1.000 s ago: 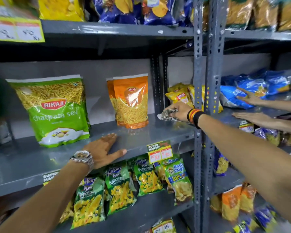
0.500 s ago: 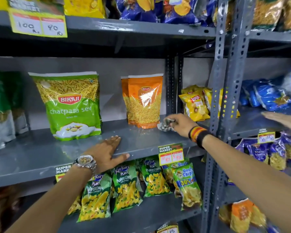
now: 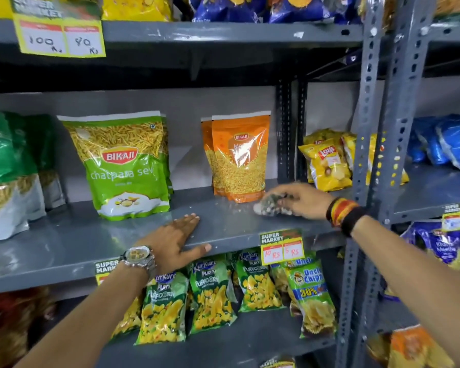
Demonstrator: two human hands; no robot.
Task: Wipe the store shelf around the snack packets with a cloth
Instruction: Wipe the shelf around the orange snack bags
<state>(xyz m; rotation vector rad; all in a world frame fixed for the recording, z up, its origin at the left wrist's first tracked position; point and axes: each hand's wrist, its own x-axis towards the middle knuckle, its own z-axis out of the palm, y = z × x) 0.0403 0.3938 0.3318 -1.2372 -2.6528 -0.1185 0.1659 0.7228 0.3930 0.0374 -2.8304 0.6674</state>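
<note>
The grey metal shelf (image 3: 64,245) runs across the middle of the view. On it stand a green Bikaji sev packet (image 3: 122,166) and an orange Bikaji packet (image 3: 239,158). My right hand (image 3: 303,200) presses a small patterned cloth (image 3: 270,205) onto the shelf just right of the orange packet's base. My left hand (image 3: 175,241) lies flat on the shelf's front edge, fingers spread, in front of the gap between the two packets, holding nothing.
Green and white packets (image 3: 3,176) stand at the far left. Yellow Lay's bags (image 3: 327,163) sit behind the grey upright post (image 3: 367,155). Price tags (image 3: 282,247) hang from the shelf edge. Puffcorn packets (image 3: 210,296) fill the shelf below; blue bags (image 3: 452,142) are at right.
My right hand has slid the cloth forward and slightly left along the shelf near the orange packet. My left hand stays flat. Another person's hands at right are no longer in view.
</note>
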